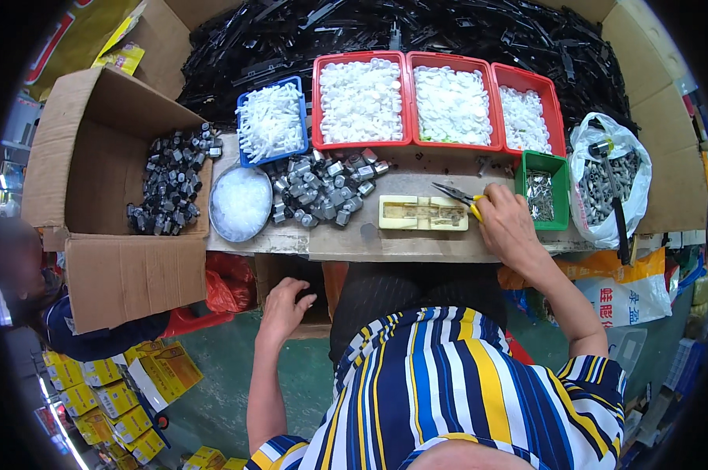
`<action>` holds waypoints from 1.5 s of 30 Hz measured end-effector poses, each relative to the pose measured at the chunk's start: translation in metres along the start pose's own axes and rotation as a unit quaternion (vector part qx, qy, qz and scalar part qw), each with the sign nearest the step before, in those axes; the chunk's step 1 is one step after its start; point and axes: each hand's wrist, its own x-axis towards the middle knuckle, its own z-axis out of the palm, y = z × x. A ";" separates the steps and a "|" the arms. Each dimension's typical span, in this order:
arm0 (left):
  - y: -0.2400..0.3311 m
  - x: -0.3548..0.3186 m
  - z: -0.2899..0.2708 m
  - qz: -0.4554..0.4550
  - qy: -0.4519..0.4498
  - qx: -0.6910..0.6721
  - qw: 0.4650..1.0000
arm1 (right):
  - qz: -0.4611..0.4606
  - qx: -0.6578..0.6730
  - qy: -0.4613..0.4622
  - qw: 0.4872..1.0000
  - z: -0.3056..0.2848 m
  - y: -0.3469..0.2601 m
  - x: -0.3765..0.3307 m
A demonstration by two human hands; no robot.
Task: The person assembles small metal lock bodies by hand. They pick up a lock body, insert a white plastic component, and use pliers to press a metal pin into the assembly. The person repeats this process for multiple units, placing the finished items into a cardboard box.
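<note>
right hand: our grip's closed round the yellow-handled pliers, wrist bent over the table's near edge
pliers: tips toward the cream block, near the green bin
left hand: down below the table edge, fingers loosely curled, holding nothing

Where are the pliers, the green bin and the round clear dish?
pliers (454,193): head view, on the dark metal jaws left of the right hand.
green bin (540,161): head view, on its upper rim.
round clear dish (215,210): head view, on its left rim.
</note>
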 end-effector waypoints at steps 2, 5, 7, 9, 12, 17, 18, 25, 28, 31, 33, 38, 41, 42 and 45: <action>0.034 0.018 -0.014 -0.020 0.048 -0.051 0.997 | 0.017 -0.014 -0.011 1.000 0.008 0.005 -0.002; 0.078 0.046 -0.020 -0.016 0.130 -0.085 0.988 | 0.029 -0.005 -0.002 1.000 0.010 0.001 -0.003; 0.089 0.066 -0.014 0.024 0.186 -0.027 0.982 | 0.028 0.002 -0.028 0.999 0.005 0.001 -0.003; 0.090 0.081 -0.010 0.055 0.207 0.022 0.977 | 0.020 0.028 -0.039 0.999 -0.005 0.002 -0.003; 0.092 0.098 0.001 0.060 0.238 0.080 0.966 | 0.004 0.081 -0.036 0.996 -0.025 0.009 0.002; 0.086 0.101 0.014 0.077 0.202 0.023 0.976 | 0.010 0.108 0.055 0.993 -0.043 0.053 0.054; 0.085 0.102 0.016 0.085 0.201 0.007 0.976 | 0.009 0.104 0.087 0.991 -0.044 0.066 0.070; 0.090 0.108 0.022 0.135 0.180 -0.014 0.974 | -0.068 0.090 0.162 0.980 -0.019 0.097 0.220; 0.093 0.108 0.025 0.119 0.186 -0.016 0.975 | -0.091 0.079 0.148 0.982 -0.006 0.066 0.282; 0.094 0.111 0.028 0.113 0.200 -0.023 0.973 | -0.106 0.130 0.158 0.973 0.014 0.056 0.328; 0.097 0.112 0.027 0.100 0.201 -0.028 0.974 | -0.092 0.091 0.111 0.985 0.020 0.054 0.346; 0.096 0.109 0.026 0.070 0.190 -0.041 0.978 | -0.082 0.037 0.120 0.989 0.006 0.056 0.355; 0.096 0.104 0.024 0.062 0.185 -0.073 0.978 | -0.075 -0.012 0.176 0.982 -0.021 0.068 0.331; 0.096 0.102 0.020 0.066 0.184 -0.080 0.978 | -0.078 -0.022 0.188 0.979 -0.025 0.075 0.320; 0.092 0.101 0.017 0.073 0.169 -0.097 0.978 | -0.165 -0.003 0.209 0.964 -0.055 0.080 0.243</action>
